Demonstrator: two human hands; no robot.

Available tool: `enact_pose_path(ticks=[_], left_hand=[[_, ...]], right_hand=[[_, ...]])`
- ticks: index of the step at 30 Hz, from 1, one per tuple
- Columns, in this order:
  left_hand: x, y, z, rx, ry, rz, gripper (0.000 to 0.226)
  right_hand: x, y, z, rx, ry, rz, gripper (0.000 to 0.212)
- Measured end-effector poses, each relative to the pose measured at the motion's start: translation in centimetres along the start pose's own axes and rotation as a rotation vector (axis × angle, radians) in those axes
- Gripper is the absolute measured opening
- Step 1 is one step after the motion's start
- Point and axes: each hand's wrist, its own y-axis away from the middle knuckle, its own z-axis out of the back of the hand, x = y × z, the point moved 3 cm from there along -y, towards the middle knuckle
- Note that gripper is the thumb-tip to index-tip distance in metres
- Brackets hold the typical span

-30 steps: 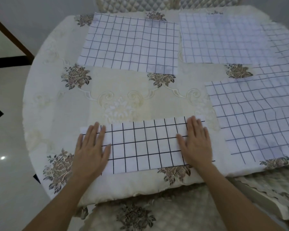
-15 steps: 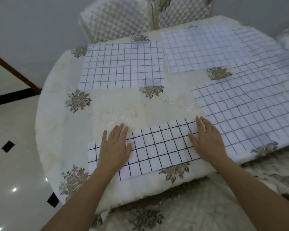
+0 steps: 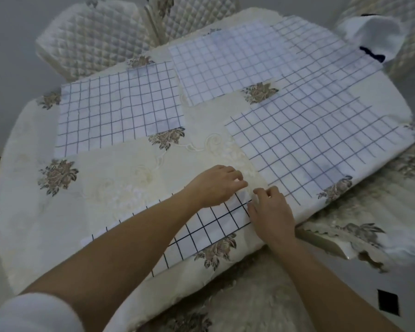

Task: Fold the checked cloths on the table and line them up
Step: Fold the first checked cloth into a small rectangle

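Observation:
A folded checked cloth (image 3: 209,226), a long white strip with dark lines, lies along the near edge of the table (image 3: 29,212). Both hands meet at its right end. My left hand (image 3: 213,185) reaches across the strip, and its curled fingers pinch the far right corner. My right hand (image 3: 272,212) grips the right edge between thumb and curled fingers. My left forearm hides much of the strip. Three unfolded checked cloths lie flat: one at the back left (image 3: 120,109), one at the back middle (image 3: 221,65) and a large one on the right (image 3: 309,144).
The cream tablecloth has floral prints. Another checked cloth (image 3: 326,56) lies under the ones at the back right. Quilted chairs (image 3: 89,37) stand behind the table, and a white object (image 3: 369,32) sits at the far right. A floral covered seat (image 3: 333,236) is near my right arm.
Both hands were pressing flat on the strip, one at each end. My left hand has crossed to the right end, and both hands now have curled fingers there. The view has turned.

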Motion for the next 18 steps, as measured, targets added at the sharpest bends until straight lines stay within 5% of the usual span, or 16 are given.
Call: enact_pose_path(ticks=[13,18], left_hand=[[0.7,-2.4,-1.5,0.014,0.119,-0.053,0.033],[0.7,-2.7,-1.6,0.02,0.106,-0.048,0.032]], right_hand=[[0.4,-1.1,-0.9,0.153,-0.135,-0.253,0.041],[0.5,-1.2,-0.9,0.22,-0.225,-0.238,0.027]])
